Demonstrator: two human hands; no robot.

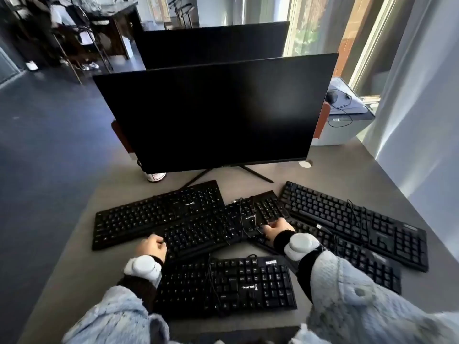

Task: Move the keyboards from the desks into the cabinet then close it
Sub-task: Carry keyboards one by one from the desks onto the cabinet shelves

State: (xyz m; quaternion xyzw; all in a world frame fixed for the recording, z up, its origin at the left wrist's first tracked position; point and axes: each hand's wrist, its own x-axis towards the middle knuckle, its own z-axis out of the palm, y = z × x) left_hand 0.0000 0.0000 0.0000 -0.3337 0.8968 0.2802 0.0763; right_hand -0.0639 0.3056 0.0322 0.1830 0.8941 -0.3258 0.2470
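Note:
Several black keyboards lie piled on a grey desk (pixel 310 175) in front of a dark monitor. A middle keyboard (pixel 211 229) slants across the pile; my left hand (pixel 151 247) grips its left end and my right hand (pixel 275 228) grips its right end by the number pad. Behind it to the left lies a far-left keyboard (pixel 159 209). A near keyboard (pixel 231 284) with white lettering sits closest to me. Two more keyboards (pixel 360 219) overlap on the right with cables draped over them. No cabinet is in view.
A large monitor (pixel 216 112) stands on a thin stand at the desk's back, a second monitor (pixel 213 43) behind it. A small can (pixel 156 177) sits under the screen's left corner. A white printer (pixel 347 115) stands at the right, chairs at the far left.

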